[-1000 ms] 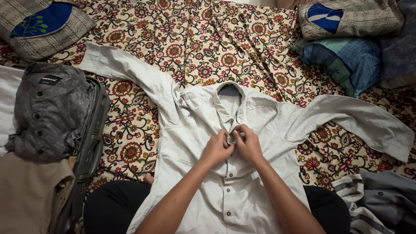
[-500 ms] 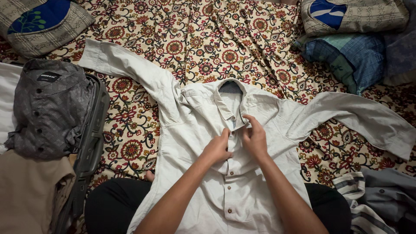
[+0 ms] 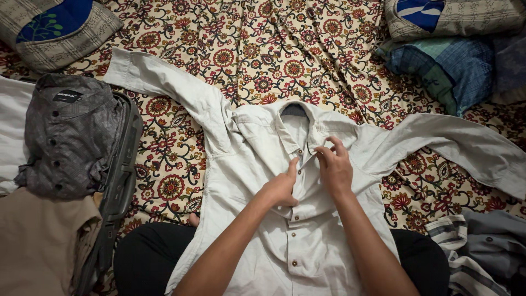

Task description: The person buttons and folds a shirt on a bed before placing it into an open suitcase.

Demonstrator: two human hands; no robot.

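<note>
We are working pale grey shirt (image 3: 285,241), lying front-up across lap and floral bedsheet (image 3: 246,55). Left hand (image 3: 280,189) pinching placket, right hand (image 3: 334,169) pinching at one o'clock under collar. Risk: fabric puckering, button misaligning if we are tugging unevenly.

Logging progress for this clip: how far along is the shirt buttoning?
Done: the lower buttons on the pale shirt look fastened. In hand: the left hand and right hand pinch the placket just below the collar. Left: the top stays open, both sleeves lie spread, nothing folded.
</note>
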